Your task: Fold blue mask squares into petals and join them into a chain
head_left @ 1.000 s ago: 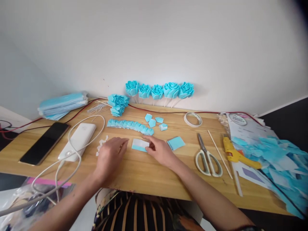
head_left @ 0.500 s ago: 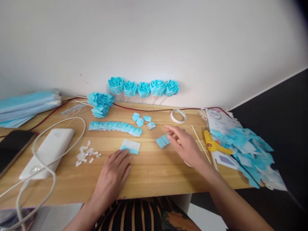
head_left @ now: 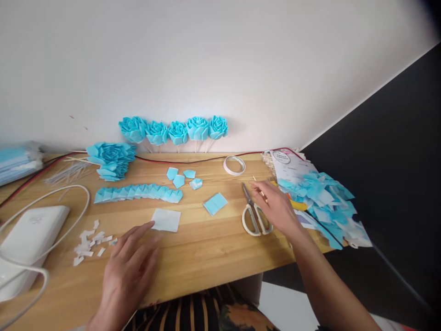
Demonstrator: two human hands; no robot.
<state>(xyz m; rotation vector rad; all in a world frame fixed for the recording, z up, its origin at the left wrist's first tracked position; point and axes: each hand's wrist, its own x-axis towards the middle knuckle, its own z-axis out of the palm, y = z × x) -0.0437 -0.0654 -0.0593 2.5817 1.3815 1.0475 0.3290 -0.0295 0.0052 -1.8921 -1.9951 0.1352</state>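
Observation:
My left hand (head_left: 132,257) rests low over the wooden table, fingers stretched and slightly blurred, an index fingertip at the corner of a small white square (head_left: 166,219). My right hand (head_left: 275,202) is curled at a thin wooden stick (head_left: 254,178), whose lower length the hand mostly covers. Just left of that hand lie scissors (head_left: 254,216) with white handles, blades pointing away. A blue rectangular piece (head_left: 215,203) lies flat between the scissors and the white square. Several folded blue petals (head_left: 178,181) and a row of overlapping blue folded pieces (head_left: 138,193) lie farther back.
Blue flowers on sticks (head_left: 178,132) lean against the wall. A flower bunch (head_left: 112,158), white scraps (head_left: 91,241), and a white power bank (head_left: 32,243) with cable occupy the left. A tape roll (head_left: 234,165), yellow glue gun (head_left: 298,204) and blue scraps (head_left: 324,197) are right.
My right hand let go of the blue piece and moved right to the stick, uncovering the scissors. My left hand drew back; the square's blue band no longer shows. The view shifted right.

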